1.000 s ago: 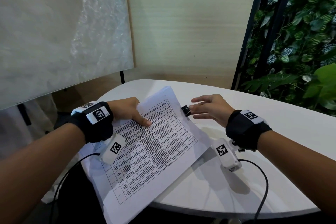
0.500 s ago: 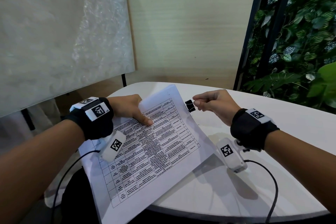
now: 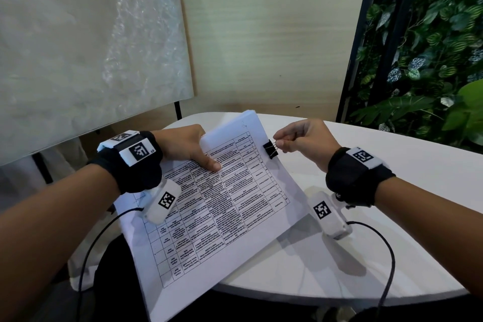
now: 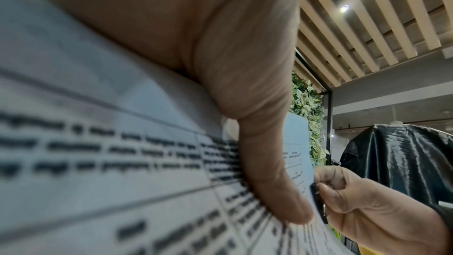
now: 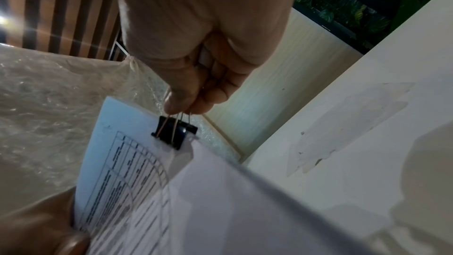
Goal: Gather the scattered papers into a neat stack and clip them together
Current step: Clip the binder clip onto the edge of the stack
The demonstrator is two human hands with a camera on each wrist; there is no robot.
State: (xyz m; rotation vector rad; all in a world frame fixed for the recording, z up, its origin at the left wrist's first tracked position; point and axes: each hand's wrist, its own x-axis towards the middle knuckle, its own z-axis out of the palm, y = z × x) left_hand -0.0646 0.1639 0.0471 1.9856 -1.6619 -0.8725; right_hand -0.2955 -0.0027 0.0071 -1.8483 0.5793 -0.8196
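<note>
One clip point(image 3: 270, 148) now sits on the right edge of the stack point(image 3: 222, 206) – a second ago it lay on the desk point(image 3: 392, 217) beside the papers, then got lifted to the edge. Looks like the clipping step is nearly done. Right hand point(image 3: 304, 140) pinches the wire handles, narrow grip, fingers curled. Left hand point(image 3: 184, 148) holds the stack's left side, thumb on top – far end raised off the desk, near end overhanging.
</note>
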